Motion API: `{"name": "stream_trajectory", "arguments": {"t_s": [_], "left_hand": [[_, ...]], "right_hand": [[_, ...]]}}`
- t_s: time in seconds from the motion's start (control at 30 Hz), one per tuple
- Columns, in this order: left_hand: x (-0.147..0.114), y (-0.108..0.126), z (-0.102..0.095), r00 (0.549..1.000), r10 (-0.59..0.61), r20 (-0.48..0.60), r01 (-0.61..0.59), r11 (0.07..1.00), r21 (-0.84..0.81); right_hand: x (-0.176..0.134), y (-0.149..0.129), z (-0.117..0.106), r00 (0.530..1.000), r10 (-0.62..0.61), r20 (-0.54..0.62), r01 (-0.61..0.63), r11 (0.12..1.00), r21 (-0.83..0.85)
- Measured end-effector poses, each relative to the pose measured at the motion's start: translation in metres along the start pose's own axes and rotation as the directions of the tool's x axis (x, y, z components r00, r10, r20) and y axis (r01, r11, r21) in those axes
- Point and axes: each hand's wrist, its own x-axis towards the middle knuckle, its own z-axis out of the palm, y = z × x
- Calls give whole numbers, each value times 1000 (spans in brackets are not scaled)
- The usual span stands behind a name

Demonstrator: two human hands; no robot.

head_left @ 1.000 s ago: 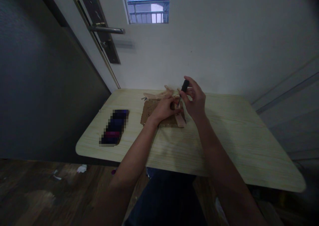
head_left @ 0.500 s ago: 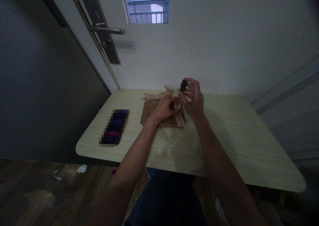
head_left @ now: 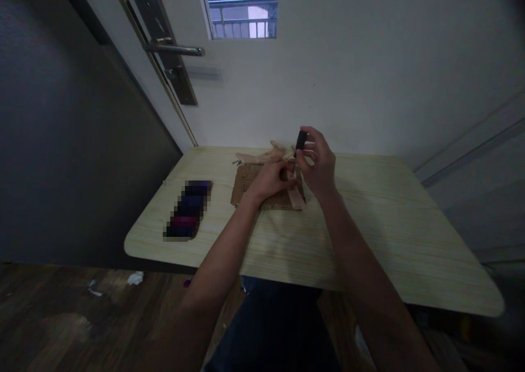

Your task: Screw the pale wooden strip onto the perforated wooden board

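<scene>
Gripping a screwdriver (head_left: 301, 140) by its black handle, the right hand (head_left: 322, 167) showed in the head view with its thumb low on the handle and a finger reaching over the top end; the fingers were closed around the tool. The handle leaned slightly to the right, and the thin shaft ran down to a pale wooden strip (head_left: 296, 199). What lay right under the tip was too small to tell.

The left hand (head_left: 268, 183) rested across a brown piece of cardboard (head_left: 243, 181), palm down, its thumb and forefinger parted on either side of the tip and touching the strip. Whether they pinched the strip or only pressed on it could not be told. The strip lay along the right part of the cardboard, which sat flat on a light wood-grain table (head_left: 402, 224) and bore a patch of small dark holes at its left.

More pale wooden pieces (head_left: 268, 156) lay just behind the cardboard, near a white door (head_left: 361, 76) with a metal handle (head_left: 176, 50). Well to the left, a dark oblong object (head_left: 188, 210), blurred into blocks, lay on the table. White scraps (head_left: 135, 278) dotted the brown floor (head_left: 45, 312).
</scene>
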Motion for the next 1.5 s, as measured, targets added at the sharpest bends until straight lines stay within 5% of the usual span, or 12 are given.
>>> {"name": "stream_trajectory", "arguments": {"t_s": [0.43, 1.5], "left_hand": [[-1, 1, -1, 1000, 7, 11, -8, 999, 32], [-1, 0, -1, 1000, -7, 11, 6, 1000, 24]], "right_hand": [[1, -2, -2, 994, 108, -16, -108, 994, 6], [1, -7, -5, 987, 158, 27, -158, 987, -8]]}}
